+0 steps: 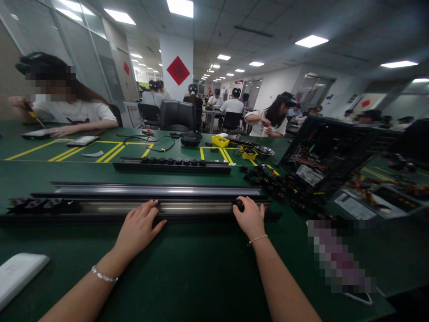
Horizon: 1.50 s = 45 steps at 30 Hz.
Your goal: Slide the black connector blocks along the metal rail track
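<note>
A long dark rail (194, 208) with a shiny inner channel lies across the green table in front of me. My left hand (140, 226) rests on its near edge, fingers stretched out and thumb apart, holding nothing. Toward the rail's right end, my right hand (250, 216) has its fingers curled round a small black part (240, 205), whose exact kind I cannot make out. Several similar black parts (50, 205) sit in the left end of the rail. Just behind lies a second rail (157, 191), its channel bare. Farther back, a third rail (172, 166) carries a row of black parts.
A pile of black parts (278, 185) lies right of the rails, beside an opened computer case (321, 152) and a metal box (358, 203). A white object (22, 277) is at the near left. Yellow trays (220, 141) stand behind. Co-workers sit across the table.
</note>
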{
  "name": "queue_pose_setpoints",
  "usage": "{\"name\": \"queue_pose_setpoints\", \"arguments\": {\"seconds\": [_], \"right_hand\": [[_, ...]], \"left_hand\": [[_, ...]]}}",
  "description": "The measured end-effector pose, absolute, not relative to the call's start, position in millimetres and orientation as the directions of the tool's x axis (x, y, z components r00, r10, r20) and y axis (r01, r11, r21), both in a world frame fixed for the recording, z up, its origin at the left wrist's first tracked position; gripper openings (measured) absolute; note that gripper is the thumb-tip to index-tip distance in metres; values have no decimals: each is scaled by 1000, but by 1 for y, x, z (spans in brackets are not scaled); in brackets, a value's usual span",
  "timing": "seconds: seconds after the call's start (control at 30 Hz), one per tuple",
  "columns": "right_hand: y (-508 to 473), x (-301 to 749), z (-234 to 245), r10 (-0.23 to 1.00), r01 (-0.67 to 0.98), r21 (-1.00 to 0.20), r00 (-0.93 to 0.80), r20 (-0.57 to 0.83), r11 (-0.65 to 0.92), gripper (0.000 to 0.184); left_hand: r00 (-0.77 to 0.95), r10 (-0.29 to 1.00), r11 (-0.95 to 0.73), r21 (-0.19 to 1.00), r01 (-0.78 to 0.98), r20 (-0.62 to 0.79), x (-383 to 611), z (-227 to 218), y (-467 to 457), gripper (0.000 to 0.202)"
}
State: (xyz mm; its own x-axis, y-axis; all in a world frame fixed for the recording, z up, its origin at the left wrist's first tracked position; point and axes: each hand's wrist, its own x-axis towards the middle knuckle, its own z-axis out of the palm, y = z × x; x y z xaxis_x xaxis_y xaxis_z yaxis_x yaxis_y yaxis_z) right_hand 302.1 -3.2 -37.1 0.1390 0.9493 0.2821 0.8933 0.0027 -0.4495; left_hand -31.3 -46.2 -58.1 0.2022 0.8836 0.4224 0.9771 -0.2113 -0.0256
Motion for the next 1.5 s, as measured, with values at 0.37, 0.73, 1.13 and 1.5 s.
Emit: {"name": "queue_pose_setpoints", "arguments": {"seconds": [0.37, 0.73, 1.13, 1.5], "right_hand": [[-2, 305, -38, 939, 902, -432, 153, 309, -5, 27], [-2, 312, -35, 942, 920, -389, 167, 291, -43, 29], [0, 316, -33, 942, 927, -373, 158, 297, -38, 26], [2, 331, -36, 923, 922, -381, 202, 327, -67, 29]], "left_hand": [[218, 876, -213, -61, 975, 431, -30, -58, -46, 34], [226, 867, -230, -47, 972, 444, -32, -59, -46, 34], [226, 870, -222, -63, 973, 438, -32, -59, -46, 35], [208, 880, -222, -17, 975, 428, -32, -58, -46, 34]]}}
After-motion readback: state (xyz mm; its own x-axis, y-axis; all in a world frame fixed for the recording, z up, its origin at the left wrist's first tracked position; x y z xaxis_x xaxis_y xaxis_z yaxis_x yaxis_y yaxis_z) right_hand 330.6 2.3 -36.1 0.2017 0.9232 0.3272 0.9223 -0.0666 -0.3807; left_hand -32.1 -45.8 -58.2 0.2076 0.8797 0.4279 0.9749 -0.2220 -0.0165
